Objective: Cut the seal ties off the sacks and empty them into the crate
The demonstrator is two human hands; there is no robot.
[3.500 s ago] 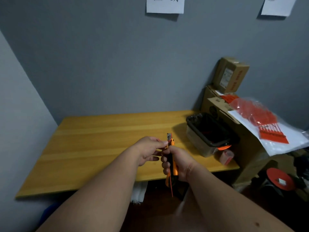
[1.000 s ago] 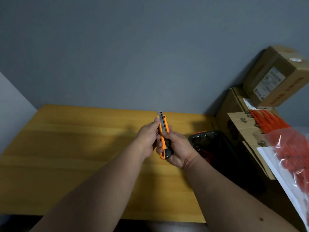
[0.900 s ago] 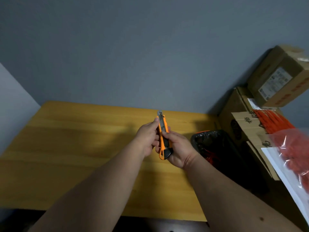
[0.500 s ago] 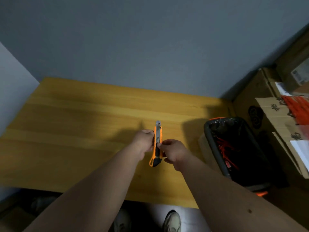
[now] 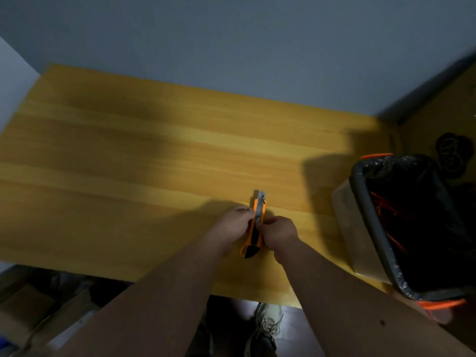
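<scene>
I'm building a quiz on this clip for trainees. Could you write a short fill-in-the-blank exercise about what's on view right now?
1. Both hands hold an orange and black utility ____.
2. The left hand and right hand are above a ____ table.
3. The bin at the table's right end has a ____ liner.

Missing words: knife; wooden; black

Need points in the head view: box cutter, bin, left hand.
box cutter point(image 5: 258, 215), head view, on the orange body below the blade
bin point(image 5: 360, 202), head view, on its grey left rim
left hand point(image 5: 233, 226), head view, on the back of the hand
</scene>
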